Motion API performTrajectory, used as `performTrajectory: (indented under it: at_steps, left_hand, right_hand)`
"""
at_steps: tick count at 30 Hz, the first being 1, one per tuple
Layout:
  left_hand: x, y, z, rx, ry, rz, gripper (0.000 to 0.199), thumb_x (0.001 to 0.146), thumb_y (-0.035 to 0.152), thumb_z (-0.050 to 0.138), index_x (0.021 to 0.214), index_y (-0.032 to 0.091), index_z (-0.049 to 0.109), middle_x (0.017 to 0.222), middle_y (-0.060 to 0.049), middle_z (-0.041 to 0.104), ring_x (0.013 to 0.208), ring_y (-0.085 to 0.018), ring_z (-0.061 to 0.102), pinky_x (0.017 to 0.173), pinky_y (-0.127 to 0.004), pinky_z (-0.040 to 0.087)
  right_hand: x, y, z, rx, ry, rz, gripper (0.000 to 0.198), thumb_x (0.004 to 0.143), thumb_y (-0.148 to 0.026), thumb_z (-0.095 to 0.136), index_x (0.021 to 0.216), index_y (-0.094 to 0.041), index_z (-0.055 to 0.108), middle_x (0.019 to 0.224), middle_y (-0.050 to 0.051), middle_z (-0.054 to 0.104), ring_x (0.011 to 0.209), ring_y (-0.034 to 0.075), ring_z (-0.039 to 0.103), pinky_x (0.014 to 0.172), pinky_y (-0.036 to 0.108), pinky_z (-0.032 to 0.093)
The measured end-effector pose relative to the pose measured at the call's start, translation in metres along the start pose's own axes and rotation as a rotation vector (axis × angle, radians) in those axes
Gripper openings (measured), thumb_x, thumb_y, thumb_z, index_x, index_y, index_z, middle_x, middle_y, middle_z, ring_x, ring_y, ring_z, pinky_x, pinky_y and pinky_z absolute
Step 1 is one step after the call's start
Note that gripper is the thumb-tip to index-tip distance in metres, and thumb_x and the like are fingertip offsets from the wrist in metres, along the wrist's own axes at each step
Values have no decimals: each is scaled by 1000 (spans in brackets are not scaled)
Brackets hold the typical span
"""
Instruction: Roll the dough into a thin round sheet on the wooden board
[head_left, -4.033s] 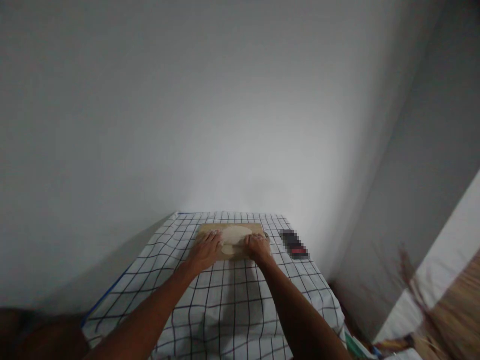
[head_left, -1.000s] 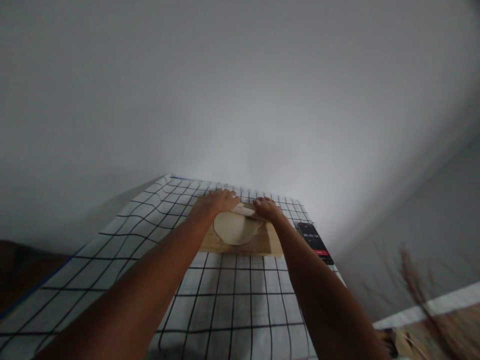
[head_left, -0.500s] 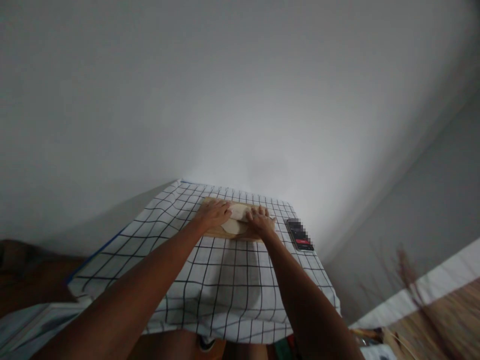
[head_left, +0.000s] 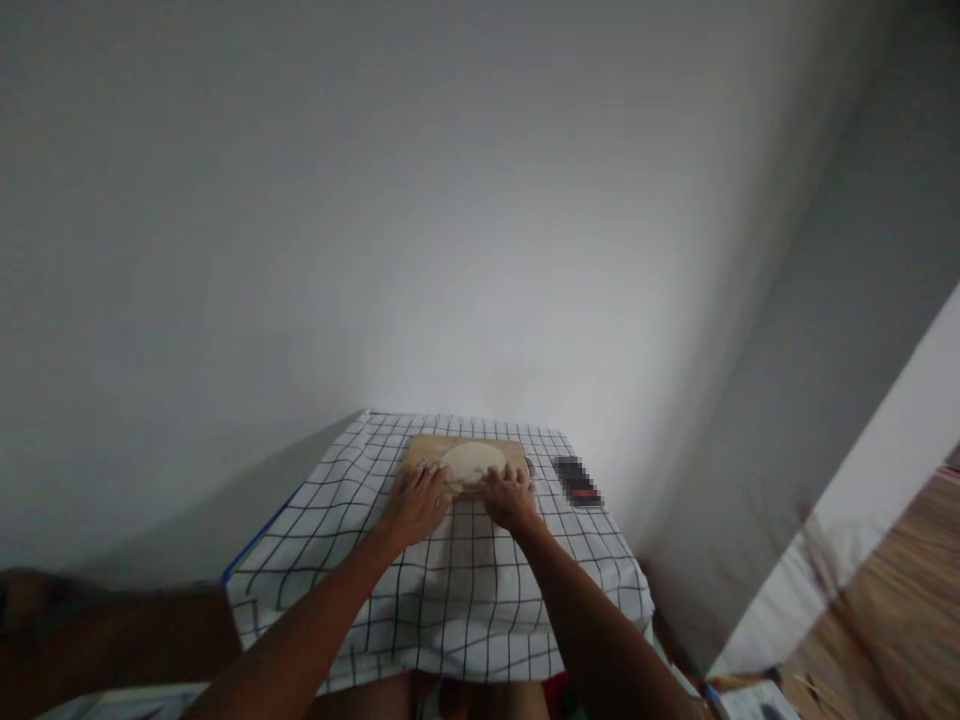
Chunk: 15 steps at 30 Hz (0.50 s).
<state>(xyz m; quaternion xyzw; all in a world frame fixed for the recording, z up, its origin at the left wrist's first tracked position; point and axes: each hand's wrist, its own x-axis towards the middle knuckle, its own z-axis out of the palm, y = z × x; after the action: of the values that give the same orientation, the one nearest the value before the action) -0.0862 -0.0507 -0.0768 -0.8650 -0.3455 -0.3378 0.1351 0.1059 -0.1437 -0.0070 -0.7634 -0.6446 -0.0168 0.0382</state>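
Observation:
On a wooden board (head_left: 429,446) lies a flat, pale sheet of dough (head_left: 474,460) with a rounded far edge. A light rolling pin (head_left: 469,489) runs across the dough's near side; only its middle shows between my hands. Over the pin's left end my left hand (head_left: 420,500) is bent, fingertips pointing away from me. My right hand (head_left: 511,494) rests over the right end in the same way, fingers curled over it. Both palms hide the ends of the pin and the near edge of the board.
A white cloth with dark check lines (head_left: 345,520) covers the small table. A phone (head_left: 577,482), partly pixelated, lies right of the board. The table stands against a pale wall (head_left: 450,250). Thin, blurred twigs (head_left: 832,580) rise at lower right.
Both hands and the rolling pin have come back toward me, from the dough's far part to its near side. More of the dough now shows beyond the pin. The camera view has tilted.

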Motion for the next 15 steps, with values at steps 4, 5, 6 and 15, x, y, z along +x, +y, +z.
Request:
performTrajectory:
  at_steps: [4, 5, 6, 15]
  left_hand:
    - [-19, -4, 4, 38, 14, 31, 53, 92, 28, 45, 143, 15, 49, 147, -17, 53, 140, -35, 43, 109, -58, 40]
    - [-23, -5, 4, 38, 11, 34, 55, 91, 27, 46, 145, 16, 48, 149, -16, 51, 141, -35, 41, 110, -56, 40]
    - [-26, -6, 4, 37, 8, 34, 57, 90, 27, 46, 146, 17, 46, 151, -15, 49, 142, -34, 40, 111, -55, 39]
    - [-9, -10, 3, -1, -140, -23, 53, 95, 32, 40, 145, 15, 50, 152, -16, 48, 143, -35, 39, 114, -58, 33]
  right_hand:
    - [-14, 0, 10, 129, 81, 38, 54, 102, -54, 30, 153, -37, 34, 164, 8, 28, 149, 37, 22, 111, 61, 26]
    - [-17, 0, 15, 156, 104, 34, 56, 102, -55, 31, 154, -36, 33, 165, 8, 26, 150, 37, 21, 112, 61, 25]
    - [-19, 0, 19, 176, 129, 24, 57, 101, -55, 32, 155, -35, 32, 165, 8, 24, 151, 36, 18, 113, 61, 23]
    - [-1, 0, 26, 192, 142, 82, 57, 103, -56, 23, 156, -34, 30, 167, 7, 17, 154, 33, 8, 116, 63, 13]
